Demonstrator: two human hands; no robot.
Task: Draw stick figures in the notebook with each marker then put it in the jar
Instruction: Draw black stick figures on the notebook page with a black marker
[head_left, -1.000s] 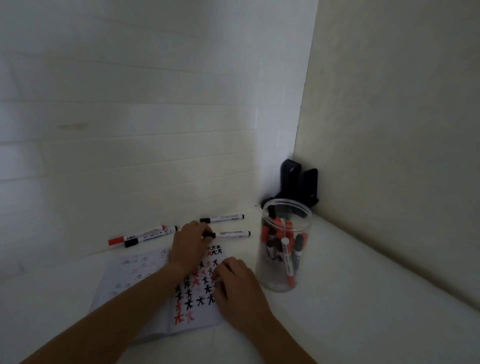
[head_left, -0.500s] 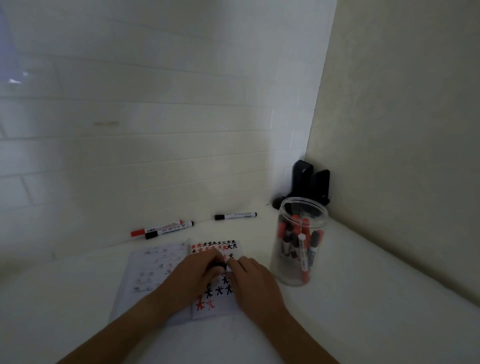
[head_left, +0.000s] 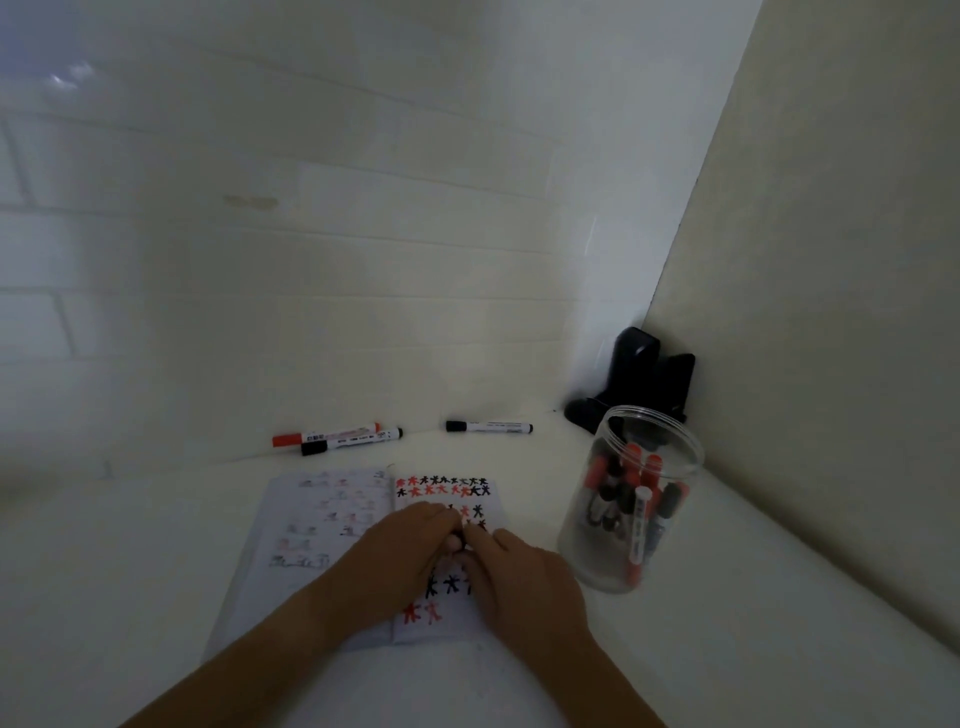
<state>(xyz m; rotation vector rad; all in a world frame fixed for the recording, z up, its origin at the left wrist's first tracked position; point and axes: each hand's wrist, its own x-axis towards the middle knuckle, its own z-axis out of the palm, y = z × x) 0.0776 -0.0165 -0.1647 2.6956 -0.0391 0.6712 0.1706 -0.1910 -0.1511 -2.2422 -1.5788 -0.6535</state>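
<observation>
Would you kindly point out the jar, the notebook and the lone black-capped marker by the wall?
jar (head_left: 582, 540), head view, clear lower wall.
notebook (head_left: 291, 525), head view, bare left page.
lone black-capped marker (head_left: 491, 427), head view, white barrel.

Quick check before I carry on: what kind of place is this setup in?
Probably a makeshift indoor work corner, not a proper desk: a white brick wall meets a plain beige panel, with a white-covered surface holding a notebook, loose markers and a clear jar.

surface: white table (head_left: 727, 649) | on it: open notebook (head_left: 317, 525), clear jar (head_left: 631, 499), three markers (head_left: 488, 427), black stand (head_left: 649, 384)
</observation>
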